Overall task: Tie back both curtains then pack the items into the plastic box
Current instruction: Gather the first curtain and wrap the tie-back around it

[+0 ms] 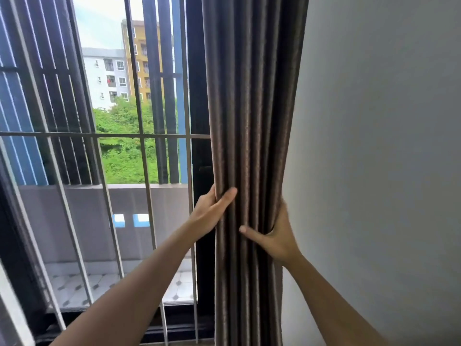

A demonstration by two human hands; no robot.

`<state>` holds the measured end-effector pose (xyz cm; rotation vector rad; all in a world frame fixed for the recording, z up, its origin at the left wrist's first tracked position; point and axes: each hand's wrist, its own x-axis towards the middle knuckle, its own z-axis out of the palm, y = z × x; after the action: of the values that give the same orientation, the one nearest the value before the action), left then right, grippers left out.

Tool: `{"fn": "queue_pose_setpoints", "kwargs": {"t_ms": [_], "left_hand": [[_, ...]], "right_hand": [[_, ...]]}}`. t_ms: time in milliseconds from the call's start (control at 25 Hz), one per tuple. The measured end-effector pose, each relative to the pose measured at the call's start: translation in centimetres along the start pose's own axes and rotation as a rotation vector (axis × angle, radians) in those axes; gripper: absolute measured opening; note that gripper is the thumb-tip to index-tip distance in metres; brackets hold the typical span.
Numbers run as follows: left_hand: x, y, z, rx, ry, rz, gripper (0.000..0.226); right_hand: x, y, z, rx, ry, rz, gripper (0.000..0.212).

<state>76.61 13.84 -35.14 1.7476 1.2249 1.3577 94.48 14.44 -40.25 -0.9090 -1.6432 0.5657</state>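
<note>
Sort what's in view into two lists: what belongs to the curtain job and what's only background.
Job:
curtain, gathered into folds
left hand and right hand, gripping its two edges

Background:
window bars
wall
balcony floor
buildings outside

— How's the light on your feed?
— I get hard daylight through the window [112, 71]; the sky's nearly blown out. The curtain [252, 108] reads dark, faint sheen on its folds.
— Edges?
— The bars [74, 134] bow with the wide lens. The right hand [279, 236] looks slightly smeared along its top, I think.
</note>
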Motion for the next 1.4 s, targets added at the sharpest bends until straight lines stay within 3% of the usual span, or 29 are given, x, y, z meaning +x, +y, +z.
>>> {"fn": "queue_pose_setpoints", "kwargs": {"t_ms": [120,200,280,400,480,600,880,1080,1240,1400], "left_hand": [[0.6,1.3,-2.1,0.071,0.173,0.126,0.032],[0.6,1.6,-3.4,0.091,0.191,0.171,0.039],[0.4,1.4,-4.4,0.172,0.193,0.172,0.043],[0.2,1.7,-5.7,0.331,0.257,0.098,0.046],[0.3,2.5,-6.4,0.379,0.3,0.053,0.043],[0.7,2.8,-7.5,0.516,0.274,0.012,0.031],[-2.0,-2.7,-8.7,0.715,0.052,-0.052,0.022],[-1.9,-2.0,-7.5,0.528,-0.035,-0.26,0.019],[-1.8,0.3,-6.4,0.502,-0.202,-0.351,0.011],[-1.3,1.8,-6.5,0.55,-0.221,-0.261,0.043]], "right_hand": [[1.4,-4.8,-0.8,-0.166,0.358,-0.233,0.096],[1.9,-8.3,0.1,-0.264,0.482,-0.466,0.077],[2.0,-10.8,2.6,-0.368,0.388,-0.528,0.064],[1.8,-12.0,7.0,-0.502,0.142,-0.219,0.073],[1.8,-11.3,9.4,-0.512,0.106,-0.065,0.078],[1.3,-9.6,12.1,-0.531,0.073,0.015,0.077],[-4.1,-2.2,15.2,-0.598,-0.055,0.057,0.056],[-6.6,0.9,15.5,-0.417,-0.087,-0.057,0.058],[-6.8,1.6,15.1,-0.344,-0.091,-0.089,0.06],[-7.4,1.5,14.3,-0.287,-0.16,-0.074,0.06]]}}
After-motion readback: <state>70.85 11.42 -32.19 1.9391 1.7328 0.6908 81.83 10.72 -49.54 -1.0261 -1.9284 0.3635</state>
